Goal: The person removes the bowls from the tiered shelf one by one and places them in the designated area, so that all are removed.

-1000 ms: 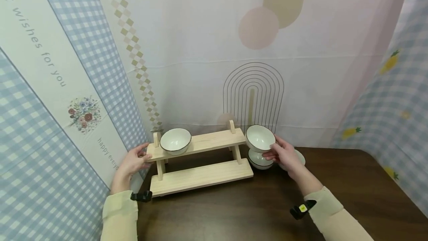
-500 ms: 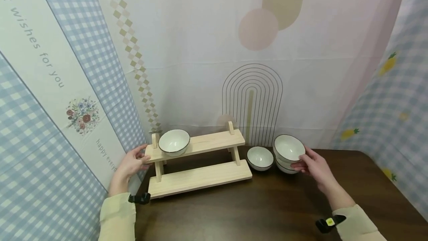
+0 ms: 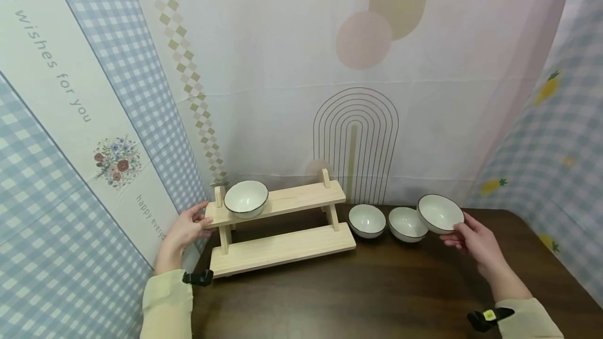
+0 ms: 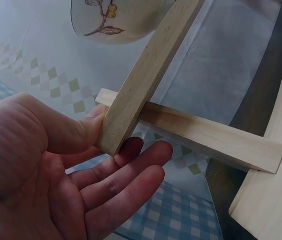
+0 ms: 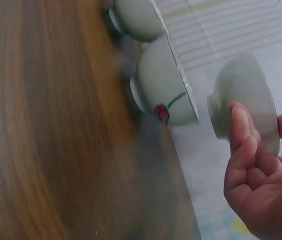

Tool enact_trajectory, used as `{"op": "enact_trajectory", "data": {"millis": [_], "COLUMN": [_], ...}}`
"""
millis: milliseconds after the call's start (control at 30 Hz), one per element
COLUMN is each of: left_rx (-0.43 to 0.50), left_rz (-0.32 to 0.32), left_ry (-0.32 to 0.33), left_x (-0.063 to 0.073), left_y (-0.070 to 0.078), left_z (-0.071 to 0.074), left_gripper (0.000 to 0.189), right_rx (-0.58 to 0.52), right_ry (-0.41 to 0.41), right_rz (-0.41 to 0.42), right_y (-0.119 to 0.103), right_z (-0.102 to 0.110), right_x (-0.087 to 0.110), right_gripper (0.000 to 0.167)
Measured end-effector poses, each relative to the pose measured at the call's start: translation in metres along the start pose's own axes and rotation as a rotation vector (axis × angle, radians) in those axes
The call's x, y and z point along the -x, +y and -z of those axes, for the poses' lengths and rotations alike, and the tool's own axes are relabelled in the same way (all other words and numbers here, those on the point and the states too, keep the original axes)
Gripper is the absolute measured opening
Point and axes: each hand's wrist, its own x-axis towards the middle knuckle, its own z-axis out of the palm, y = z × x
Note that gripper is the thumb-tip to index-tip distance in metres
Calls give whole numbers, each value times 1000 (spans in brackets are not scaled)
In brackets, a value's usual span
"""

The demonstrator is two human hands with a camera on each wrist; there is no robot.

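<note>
From the head camera, the right hand (image 3: 473,242) holds a white bowl (image 3: 439,214) above the dark table (image 3: 377,292), beside two more bowls (image 3: 386,222); the left hand (image 3: 186,229) steadies the wooden rack (image 3: 282,224). The left wrist view shows relaxed fingers (image 4: 126,175) against the rack's end (image 4: 145,80). The right wrist view reveals fingertips (image 5: 243,132) curled round the bowl's underside and a red motif (image 5: 161,112) on its neighbour. Patterned cloth (image 3: 282,67) hangs behind.

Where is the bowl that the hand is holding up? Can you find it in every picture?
Head view: the held bowl is at the right, lifted above the dark table, gripped by the right hand.
Left wrist view: not in it.
Right wrist view: the held bowl is at the right, seen from its underside, fingers on it.
Shared landmark: the neighbouring bowl standing on the table just beside it.
</note>
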Motion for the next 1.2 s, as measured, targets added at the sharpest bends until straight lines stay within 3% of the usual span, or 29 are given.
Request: {"op": "enact_trajectory", "data": {"millis": [300, 1200], "left_rx": [22, 9], "left_rz": [-6, -5], "left_ry": [3, 17], "left_x": [-1, 0], "left_y": [2, -2], "left_z": [-1, 0], "left_gripper": [67, 65], "right_rx": [-69, 16], "right_ry": [41, 92], "right_rz": [-22, -107], "right_y": [13, 34], "right_z": [16, 22], "right_x": [3, 1], "right_gripper": [76, 74]}}
